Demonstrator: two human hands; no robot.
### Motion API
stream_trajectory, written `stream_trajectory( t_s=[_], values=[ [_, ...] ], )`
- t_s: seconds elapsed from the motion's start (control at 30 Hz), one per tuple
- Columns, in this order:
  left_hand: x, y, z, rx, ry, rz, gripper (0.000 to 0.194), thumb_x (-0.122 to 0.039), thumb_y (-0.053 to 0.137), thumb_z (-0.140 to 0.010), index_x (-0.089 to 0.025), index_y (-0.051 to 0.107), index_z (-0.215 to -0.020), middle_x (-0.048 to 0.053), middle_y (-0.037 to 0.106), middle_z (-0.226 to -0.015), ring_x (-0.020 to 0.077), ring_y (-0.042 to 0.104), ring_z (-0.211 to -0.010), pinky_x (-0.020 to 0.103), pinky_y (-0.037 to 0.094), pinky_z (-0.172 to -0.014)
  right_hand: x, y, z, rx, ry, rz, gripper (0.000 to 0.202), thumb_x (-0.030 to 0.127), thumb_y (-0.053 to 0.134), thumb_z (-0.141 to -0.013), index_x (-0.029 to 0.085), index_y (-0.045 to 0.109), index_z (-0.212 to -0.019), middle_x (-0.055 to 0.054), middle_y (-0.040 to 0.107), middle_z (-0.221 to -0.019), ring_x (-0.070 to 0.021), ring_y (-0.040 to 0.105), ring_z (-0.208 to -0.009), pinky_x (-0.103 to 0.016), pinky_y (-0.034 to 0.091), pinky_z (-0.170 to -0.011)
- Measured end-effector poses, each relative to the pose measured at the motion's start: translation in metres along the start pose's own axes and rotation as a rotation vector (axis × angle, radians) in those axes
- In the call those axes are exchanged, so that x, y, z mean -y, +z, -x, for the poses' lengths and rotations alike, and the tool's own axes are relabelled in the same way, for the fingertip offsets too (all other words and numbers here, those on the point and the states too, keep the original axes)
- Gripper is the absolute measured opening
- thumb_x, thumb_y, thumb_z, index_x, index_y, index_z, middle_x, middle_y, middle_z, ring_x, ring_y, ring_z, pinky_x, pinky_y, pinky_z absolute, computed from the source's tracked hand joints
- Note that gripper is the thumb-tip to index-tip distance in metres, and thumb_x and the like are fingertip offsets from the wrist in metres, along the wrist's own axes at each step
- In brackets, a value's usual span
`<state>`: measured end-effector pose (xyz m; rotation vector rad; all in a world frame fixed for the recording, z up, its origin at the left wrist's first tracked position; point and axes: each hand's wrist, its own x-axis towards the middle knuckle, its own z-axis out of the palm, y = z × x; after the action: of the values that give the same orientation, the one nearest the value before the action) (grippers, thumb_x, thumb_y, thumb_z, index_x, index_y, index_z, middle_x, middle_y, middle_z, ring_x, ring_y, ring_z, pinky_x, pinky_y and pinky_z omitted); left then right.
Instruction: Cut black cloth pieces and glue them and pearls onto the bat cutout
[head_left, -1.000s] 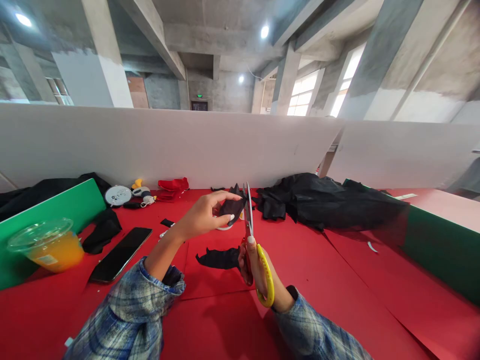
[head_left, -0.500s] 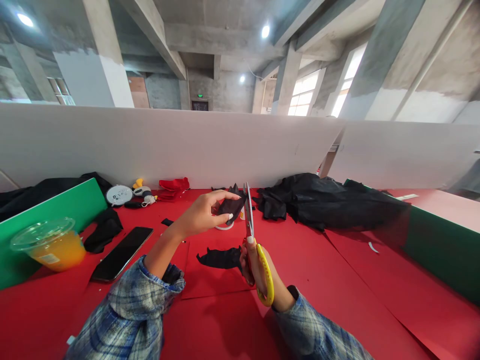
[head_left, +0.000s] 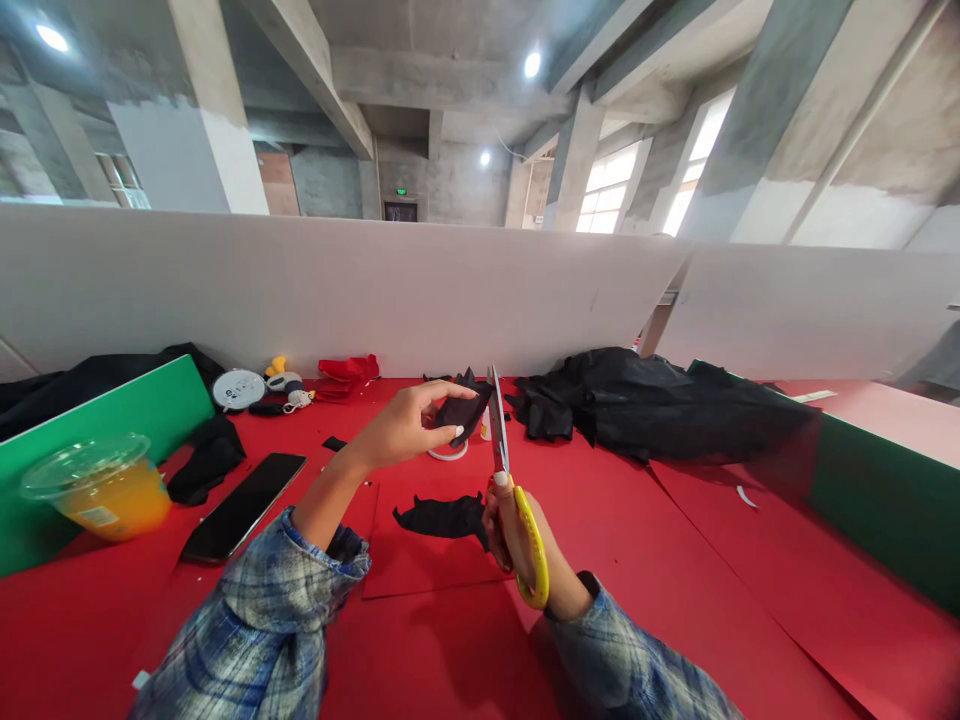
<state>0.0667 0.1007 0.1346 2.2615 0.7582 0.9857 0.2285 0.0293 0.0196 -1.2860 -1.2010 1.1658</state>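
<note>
Between the thumb and fingers of my left hand (head_left: 405,425) is a small dark piece of fabric (head_left: 459,412), held up with a jagged top edge. My right hand (head_left: 517,525) grips a pair of scissors (head_left: 534,570) by yellow handles. The blades point up and stand nearly closed, close against the fabric's right edge; whether they touch it I cannot tell. Below my hands a black cut-out scrap (head_left: 441,517) with a ragged outline lies flat on a red sheet (head_left: 405,575). A white ring-shaped item (head_left: 448,453) shows partly behind the held fabric.
A black cloth heap (head_left: 630,405) lies at the back right. On the left are a phone (head_left: 244,508), a plastic cup of orange contents (head_left: 101,490), a black scrap (head_left: 210,460) and a red cloth (head_left: 346,375). A white partition (head_left: 420,290) and green boards (head_left: 885,500) border the table.
The scissors' blades have shifted very slightly, and the held fabric has moved a touch left with my left hand. Otherwise everything stays in place.
</note>
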Motion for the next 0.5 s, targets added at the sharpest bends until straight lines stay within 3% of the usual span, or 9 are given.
stream_trajectory(
  t_s=[0.13, 0.2, 0.33, 0.4, 0.5],
  values=[
    [0.015, 0.008, -0.004, -0.011, -0.049, 0.062, 0.041, -0.019, 0.061, -0.076, -0.016, 0.06, -0.117, 0.007, 0.069, -0.109, 0.0165, 0.068, -0.083, 0.028, 0.056, -0.073, 0.001, -0.001, -0.004, -0.022, 0.018, 0.056, 0.067, 0.087, 0.024, -0.073, 0.023, 0.037, -0.059, 0.007, 0.038, -0.041, -0.0057, 0.031, -0.026, -0.019, 0.024, -0.027],
    [0.028, 0.015, -0.007, -0.031, -0.06, 0.066, 0.043, -0.017, 0.061, -0.076, -0.016, 0.06, -0.118, 0.008, 0.069, -0.111, 0.017, 0.069, -0.084, 0.029, 0.056, -0.074, 0.003, -0.009, -0.01, -0.094, 0.04, 0.191, 0.066, 0.084, 0.018, -0.077, 0.023, 0.037, -0.059, 0.006, 0.041, -0.042, -0.0071, 0.034, -0.027, -0.021, 0.028, -0.029],
    [0.057, 0.03, -0.009, -0.055, -0.158, -0.049, 0.044, -0.014, 0.061, -0.073, -0.016, 0.061, -0.117, 0.008, 0.07, -0.11, 0.0185, 0.068, -0.087, 0.032, 0.055, -0.08, 0.009, -0.044, -0.025, -0.363, 0.059, 0.694, 0.062, 0.072, 0.024, -0.087, 0.021, 0.047, -0.06, -0.004, 0.059, -0.055, -0.0155, 0.058, -0.046, -0.025, 0.042, -0.045],
    [0.069, 0.036, -0.007, -0.037, -0.19, -0.067, 0.04, -0.014, 0.062, -0.072, -0.017, 0.064, -0.112, 0.007, 0.071, -0.11, 0.0201, 0.068, -0.091, 0.034, 0.054, -0.084, 0.01, -0.066, -0.031, -0.451, 0.089, 0.797, 0.056, 0.067, 0.038, -0.087, 0.019, 0.055, -0.065, -0.011, 0.067, -0.068, -0.0236, 0.067, -0.066, -0.028, 0.046, -0.055],
    [0.083, 0.044, 0.003, -0.039, -0.232, -0.078, 0.034, -0.018, 0.064, -0.072, -0.017, 0.066, -0.106, 0.008, 0.071, -0.111, 0.0232, 0.067, -0.099, 0.036, 0.052, -0.09, 0.004, -0.093, -0.034, -0.563, 0.166, 0.895, 0.052, 0.061, 0.05, -0.084, 0.012, 0.065, -0.08, -0.023, 0.07, -0.086, -0.0341, 0.069, -0.087, -0.035, 0.048, -0.066]
  ],
)
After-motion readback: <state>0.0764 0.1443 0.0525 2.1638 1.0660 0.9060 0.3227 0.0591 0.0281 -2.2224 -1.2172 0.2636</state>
